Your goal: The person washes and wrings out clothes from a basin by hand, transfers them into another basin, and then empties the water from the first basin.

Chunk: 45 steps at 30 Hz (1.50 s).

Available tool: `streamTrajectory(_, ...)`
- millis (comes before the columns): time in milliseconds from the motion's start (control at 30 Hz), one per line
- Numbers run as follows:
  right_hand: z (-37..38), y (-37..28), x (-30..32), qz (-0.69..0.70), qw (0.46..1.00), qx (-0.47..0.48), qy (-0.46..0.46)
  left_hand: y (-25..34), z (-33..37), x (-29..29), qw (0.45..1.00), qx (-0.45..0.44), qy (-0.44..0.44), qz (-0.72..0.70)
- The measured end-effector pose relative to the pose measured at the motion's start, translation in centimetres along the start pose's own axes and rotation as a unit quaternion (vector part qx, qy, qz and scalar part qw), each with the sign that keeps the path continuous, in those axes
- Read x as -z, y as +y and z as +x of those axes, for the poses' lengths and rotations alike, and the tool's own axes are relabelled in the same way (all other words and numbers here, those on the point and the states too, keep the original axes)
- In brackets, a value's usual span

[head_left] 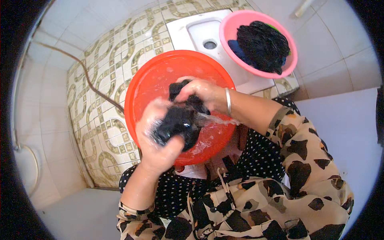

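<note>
Both my hands grip a soaked black cloth (178, 120) above a red basin (136, 86) of water. Lower left in the basin, my left hand (154, 140) is curled round the cloth's bulky part, its thumb pressed on top. Farther up and to the right, my right hand (198, 90) clenches another part of the same cloth, and a bunched end pokes out by its fingers. Water splashes off the cloth toward the right. What kind of garment it is, I cannot tell. A white bangle (228, 102) circles my right wrist.
At the far right a pink basin (294, 66) holds dark wet clothes (264, 46). It stands on the edge of a white squat toilet (182, 30) with a drain hole. A brown hose (90, 78) runs across the patterned tile floor (106, 116) to the red basin. Tiled walls stand on both sides.
</note>
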State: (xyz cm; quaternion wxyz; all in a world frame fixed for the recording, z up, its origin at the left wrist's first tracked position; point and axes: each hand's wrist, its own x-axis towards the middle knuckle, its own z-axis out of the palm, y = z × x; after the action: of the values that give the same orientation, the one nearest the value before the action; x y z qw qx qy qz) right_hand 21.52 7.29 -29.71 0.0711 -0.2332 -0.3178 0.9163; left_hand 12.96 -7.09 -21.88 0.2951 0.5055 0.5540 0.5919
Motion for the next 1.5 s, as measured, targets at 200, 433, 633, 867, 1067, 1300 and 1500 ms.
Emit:
streamTrajectory(200,0.1,1.4,0.8,-0.153,0.987,-0.007,0.043,-1.2,-0.9,-4.3,0.972,-0.097,-0.077,0.202)
streamTrajectory(433,0.8,2.8,2.6,-0.444,0.879,0.108,0.137,-4.1,-1.4,-4.2,0.973,-0.065,-0.101,0.197)
streamTrajectory(633,-0.7,-4.8,2.1,-0.293,0.889,0.28,0.214,-1.3,2.0,0.4,0.969,0.161,0.048,-0.18)
streamTrajectory(867,-3.7,-10.5,-9.0,-0.599,0.488,0.63,0.079,-3.4,2.0,3.6,0.809,0.301,0.026,-0.504)
streamTrajectory(1067,-2.6,-8.6,-16.0,-0.592,0.378,0.704,-0.104,-4.4,1.3,3.5,0.738,0.367,0.106,-0.557)
streamTrajectory(1300,-3.4,-8.1,-18.5,-0.503,0.338,0.786,-0.125,-3.2,1.9,6.7,0.764,0.151,0.151,-0.608)
streamTrajectory(1500,-4.8,-8.6,-17.1,-0.311,0.567,0.762,-0.007,-4.2,1.1,10.3,0.763,-0.033,0.136,-0.631)
